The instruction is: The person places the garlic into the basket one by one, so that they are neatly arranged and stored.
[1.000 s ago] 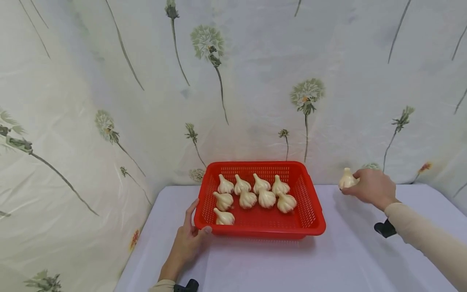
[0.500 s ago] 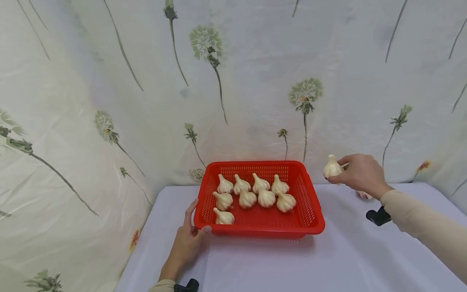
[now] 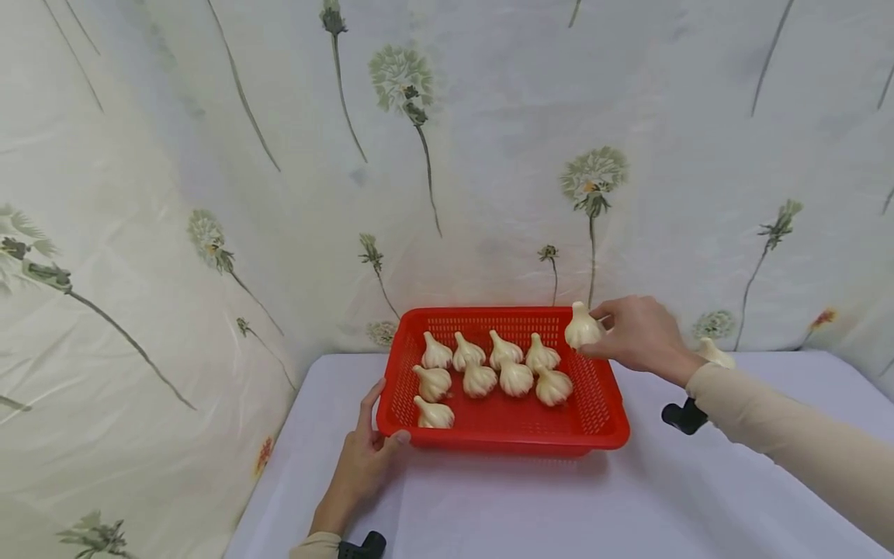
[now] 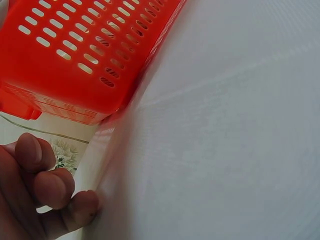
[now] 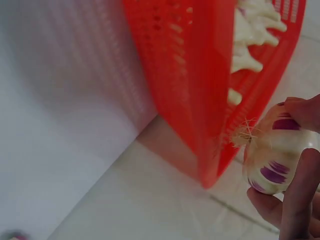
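A red slotted basket (image 3: 601, 423) stands on the white table (image 3: 531, 505) with several garlic bulbs (image 3: 515, 378) lying in it. My right hand (image 3: 639, 335) pinches one more garlic bulb (image 3: 582, 328) and holds it in the air over the basket's back right corner; that bulb (image 5: 275, 150) shows purple streaks in the right wrist view, next to the basket wall (image 5: 190, 85). My left hand (image 3: 363, 458) holds the basket's front left corner, thumb on the rim. In the left wrist view, curled fingers (image 4: 47, 185) lie below the basket (image 4: 85, 55).
Another garlic bulb (image 3: 714, 353) lies on the table behind my right forearm. A floral-printed sheet (image 3: 447, 155) hangs behind and to the left of the table. Black wrist-mounted cameras (image 3: 683, 416) sit under each arm.
My right hand has carried the garlic bulb leftward from the table's right side to above the basket's back right corner. The left hand has stayed on the basket.
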Demonstrator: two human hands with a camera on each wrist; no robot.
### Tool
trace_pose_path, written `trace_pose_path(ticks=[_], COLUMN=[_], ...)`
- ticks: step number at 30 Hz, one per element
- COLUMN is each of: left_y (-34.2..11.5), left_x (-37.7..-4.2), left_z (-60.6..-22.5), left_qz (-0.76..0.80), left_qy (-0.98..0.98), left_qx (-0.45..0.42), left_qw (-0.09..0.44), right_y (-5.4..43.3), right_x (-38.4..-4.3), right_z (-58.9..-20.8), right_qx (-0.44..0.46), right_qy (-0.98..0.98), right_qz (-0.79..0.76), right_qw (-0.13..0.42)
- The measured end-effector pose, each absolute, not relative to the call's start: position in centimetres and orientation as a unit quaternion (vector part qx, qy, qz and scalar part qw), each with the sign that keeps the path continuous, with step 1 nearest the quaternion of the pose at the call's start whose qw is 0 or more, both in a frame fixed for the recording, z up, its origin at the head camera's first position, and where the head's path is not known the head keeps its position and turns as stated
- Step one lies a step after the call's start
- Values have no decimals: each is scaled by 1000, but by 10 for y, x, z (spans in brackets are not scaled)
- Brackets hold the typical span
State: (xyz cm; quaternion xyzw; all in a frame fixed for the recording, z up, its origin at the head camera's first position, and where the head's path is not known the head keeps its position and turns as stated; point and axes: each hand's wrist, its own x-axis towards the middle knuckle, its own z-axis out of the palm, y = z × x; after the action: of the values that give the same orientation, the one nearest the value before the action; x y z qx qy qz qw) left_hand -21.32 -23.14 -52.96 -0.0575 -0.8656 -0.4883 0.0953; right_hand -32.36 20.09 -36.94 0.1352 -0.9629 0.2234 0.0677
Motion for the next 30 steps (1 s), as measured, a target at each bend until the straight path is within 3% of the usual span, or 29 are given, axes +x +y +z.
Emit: trace_pose_path(ticks=[18, 30], left_y=[-231, -233], left_x=[-212, -212], left_z=[-528, -527], left_qz=[-493, -499], left_qy=[-865, -860], left_qx=[-47, -59], left_qw=[83, 86], right_y=[144, 107], right_x=[-326, -332], right_z=[-384, -395], right_qx=[239, 328], right_qy=[-945, -913], right_qz=[219, 239], right_qw=[39, -36])
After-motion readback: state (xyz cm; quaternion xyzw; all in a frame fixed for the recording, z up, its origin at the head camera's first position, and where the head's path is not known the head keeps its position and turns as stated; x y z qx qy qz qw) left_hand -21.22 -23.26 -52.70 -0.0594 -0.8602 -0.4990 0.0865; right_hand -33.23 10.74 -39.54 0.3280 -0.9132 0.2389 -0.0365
